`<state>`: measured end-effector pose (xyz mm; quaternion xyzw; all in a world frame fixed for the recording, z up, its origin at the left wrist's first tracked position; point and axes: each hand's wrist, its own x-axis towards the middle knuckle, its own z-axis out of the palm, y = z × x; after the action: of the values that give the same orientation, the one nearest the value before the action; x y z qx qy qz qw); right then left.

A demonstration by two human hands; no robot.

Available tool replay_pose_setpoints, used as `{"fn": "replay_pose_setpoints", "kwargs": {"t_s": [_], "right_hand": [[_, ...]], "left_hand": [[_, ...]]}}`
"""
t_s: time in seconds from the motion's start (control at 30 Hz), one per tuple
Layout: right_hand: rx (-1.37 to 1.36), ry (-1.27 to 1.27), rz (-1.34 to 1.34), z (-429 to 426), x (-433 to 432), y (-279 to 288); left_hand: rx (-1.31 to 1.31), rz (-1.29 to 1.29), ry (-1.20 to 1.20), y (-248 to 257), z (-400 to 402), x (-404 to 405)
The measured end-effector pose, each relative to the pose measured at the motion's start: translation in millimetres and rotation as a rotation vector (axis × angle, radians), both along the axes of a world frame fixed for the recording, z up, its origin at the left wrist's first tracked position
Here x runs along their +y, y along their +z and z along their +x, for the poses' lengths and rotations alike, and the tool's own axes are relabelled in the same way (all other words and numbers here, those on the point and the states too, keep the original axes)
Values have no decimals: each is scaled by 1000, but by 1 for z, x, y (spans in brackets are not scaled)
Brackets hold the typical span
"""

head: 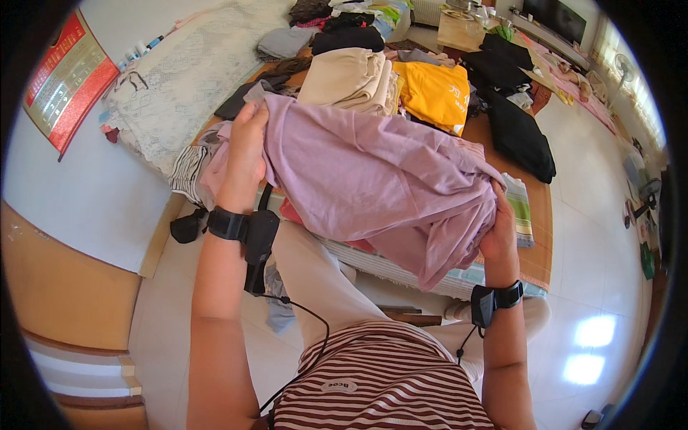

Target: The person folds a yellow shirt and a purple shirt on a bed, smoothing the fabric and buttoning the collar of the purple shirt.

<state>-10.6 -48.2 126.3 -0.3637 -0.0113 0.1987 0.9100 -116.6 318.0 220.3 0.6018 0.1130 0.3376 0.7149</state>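
Note:
A mauve cloth garment (pixel 365 166) is stretched between my two hands, with creases running across it and a loose fold hanging at the lower right. My left hand (pixel 248 141) grips its upper left corner, where a bit of grey fabric sticks up. On the other side, my right hand (pixel 499 226) holds the bunched right edge. Just beyond the garment lies a stack of folded cream cloth (pixel 346 80). Beside that stack is a yellow garment (pixel 432 91) bearing printed writing. A striped piece of clothing (pixel 188 171) lies to the left of my left wrist.
Black clothes (pixel 518 134) lie along the bed's right side, one reaching its edge. Folded grey cloth (pixel 285 43) and a black folded garment (pixel 348 40) sit farther back. A green striped cloth (pixel 518 209) is by my right hand. A calendar (pixel 70 80) hangs on the left wall.

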Motion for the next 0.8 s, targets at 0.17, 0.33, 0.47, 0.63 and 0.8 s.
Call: {"fn": "replay_pose_setpoints", "kwargs": {"t_s": [0.17,0.33,0.47,0.63,0.8], "right_hand": [[92,93,91,1,-2,-17],[80,95,138,6,0,-32],[23,118,87,12,-3,-46],[-13,123,35,2,-1,-52],[4,249,35,-21,16,-25]], "left_hand": [[38,-129,-115,-32,10,17],[20,-195,-196,-48,12,21],[16,-211,-201,-56,9,15],[313,372,-14,-70,1,-6],[302,1032,-118,-94,-9,-83]]}}
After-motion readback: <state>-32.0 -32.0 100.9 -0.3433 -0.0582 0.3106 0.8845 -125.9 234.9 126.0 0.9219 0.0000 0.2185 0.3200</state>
